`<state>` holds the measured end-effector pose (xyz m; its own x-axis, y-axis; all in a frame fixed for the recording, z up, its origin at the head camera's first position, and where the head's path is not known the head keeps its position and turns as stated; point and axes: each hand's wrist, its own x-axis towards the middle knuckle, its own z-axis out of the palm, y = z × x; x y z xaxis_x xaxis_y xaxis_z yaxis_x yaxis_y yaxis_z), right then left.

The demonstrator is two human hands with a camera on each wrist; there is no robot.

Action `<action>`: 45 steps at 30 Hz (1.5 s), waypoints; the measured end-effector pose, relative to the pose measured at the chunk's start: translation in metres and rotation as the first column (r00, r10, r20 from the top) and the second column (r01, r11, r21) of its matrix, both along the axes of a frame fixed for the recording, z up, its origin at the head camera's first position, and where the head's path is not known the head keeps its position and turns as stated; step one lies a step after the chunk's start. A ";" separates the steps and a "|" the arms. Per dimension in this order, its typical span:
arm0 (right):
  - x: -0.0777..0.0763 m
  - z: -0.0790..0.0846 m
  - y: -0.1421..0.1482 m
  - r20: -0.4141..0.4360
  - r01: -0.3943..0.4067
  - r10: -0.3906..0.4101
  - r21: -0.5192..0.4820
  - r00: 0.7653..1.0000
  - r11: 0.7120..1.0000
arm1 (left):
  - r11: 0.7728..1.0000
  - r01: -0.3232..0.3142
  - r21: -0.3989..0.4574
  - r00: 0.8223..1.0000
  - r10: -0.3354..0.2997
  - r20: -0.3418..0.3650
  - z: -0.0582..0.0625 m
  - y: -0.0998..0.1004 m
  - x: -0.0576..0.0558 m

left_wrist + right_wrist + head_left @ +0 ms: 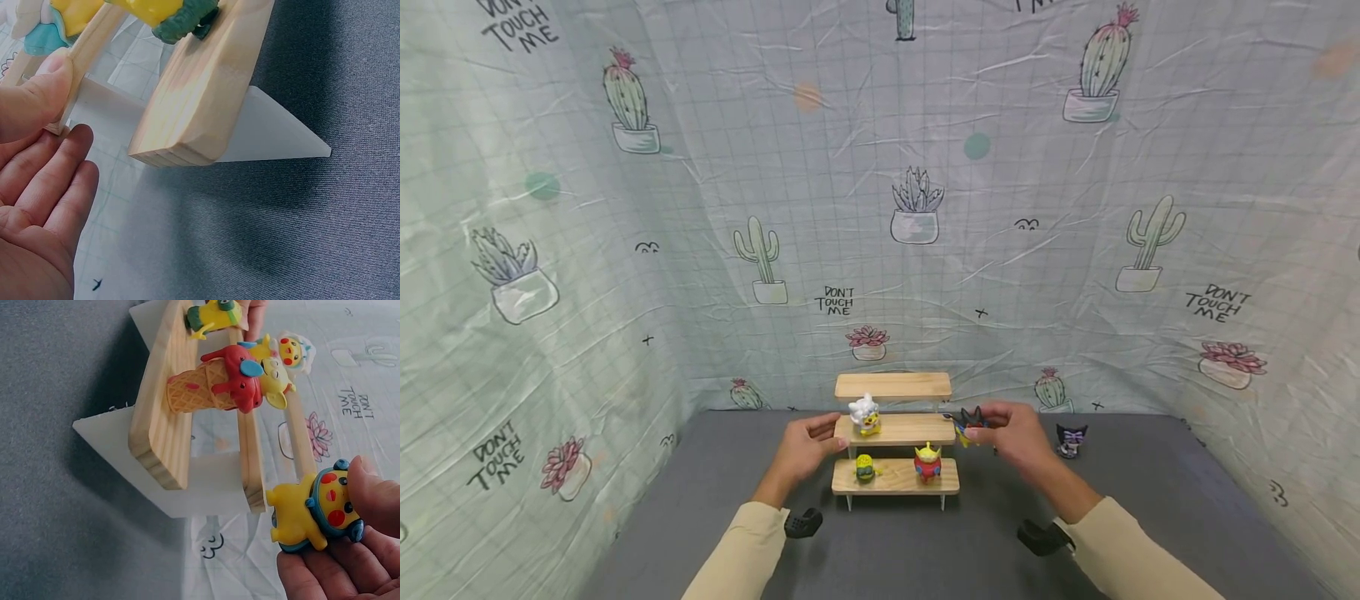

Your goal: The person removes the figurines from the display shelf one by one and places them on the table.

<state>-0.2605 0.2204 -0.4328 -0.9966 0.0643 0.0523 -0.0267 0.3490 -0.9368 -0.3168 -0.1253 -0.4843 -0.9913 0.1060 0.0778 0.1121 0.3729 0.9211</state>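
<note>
A three-tier wooden display shelf (pixel 898 429) stands on the dark tabletop. My left hand (pixel 805 450) grips the left end of its middle tier; in the left wrist view the thumb lies on the board (pixel 94 47) and the fingers are below. My right hand (pixel 1017 433) holds a yellow Pikachu figurine (pixel 294 512) with a blue hood, beside the middle tier's right end. A white-hooded yellow figurine (pixel 865 415) stands on that tier's left side. The bottom tier bears a yellow-and-green figurine (pixel 865 468) and a three-eyed-alien-like figurine in a red cone (pixel 927 463).
A black-and-purple figurine (pixel 1070 440) stands on the tabletop, right of my right hand. White supports (pixel 275 131) hold up the tiers. Behind the table hangs a creased cactus-print sheet (pixel 880 275), which also covers the sides.
</note>
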 end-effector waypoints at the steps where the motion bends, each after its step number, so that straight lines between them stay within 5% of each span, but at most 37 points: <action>1: 0.001 0.000 0.001 0.000 -0.002 0.002 0.001 1.000 1.000 | 1.000 0.000 0.001 1.000 0.000 -0.001 0.000 0.000 0.000; 45: 0.025 -0.018 0.045 0.015 0.018 -0.019 0.067 1.000 0.998 | 1.000 -0.002 -0.010 1.000 0.002 -0.010 0.001 0.002 0.000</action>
<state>-0.2355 0.2653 -0.4513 -0.9960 0.0798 0.0413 -0.0048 0.4114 -0.9115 -0.3169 -0.1233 -0.4833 -0.9907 0.1047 0.0867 0.1206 0.3826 0.9160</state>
